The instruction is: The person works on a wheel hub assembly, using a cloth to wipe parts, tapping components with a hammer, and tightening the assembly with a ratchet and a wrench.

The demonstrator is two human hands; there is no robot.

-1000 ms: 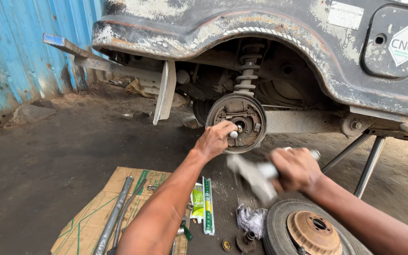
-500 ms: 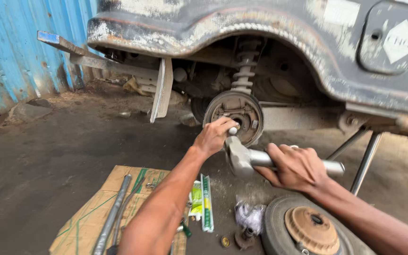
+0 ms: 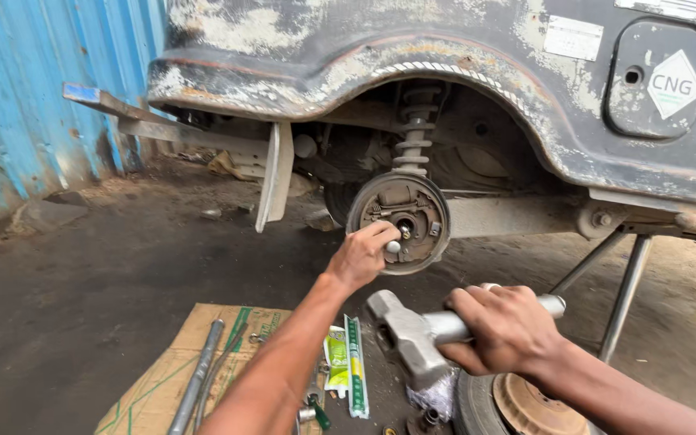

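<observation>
A small silver metal pin (image 3: 394, 246) is pinched by the left hand (image 3: 360, 256) against the round rusty brake backplate (image 3: 399, 222), while below it a grey steel hammer (image 3: 420, 338) is gripped by the right hand (image 3: 505, 330).

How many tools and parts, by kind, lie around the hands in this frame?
Hammer, in the right hand: 1
Small metal piece, at the left hand: 1
Brake assembly: 1
Brake drum: 1
Metal rods on cardboard: 2
Green packets: 2
Total: 8

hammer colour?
Silver-grey metal hammer, head and handle, in the right hand; head view.
</observation>
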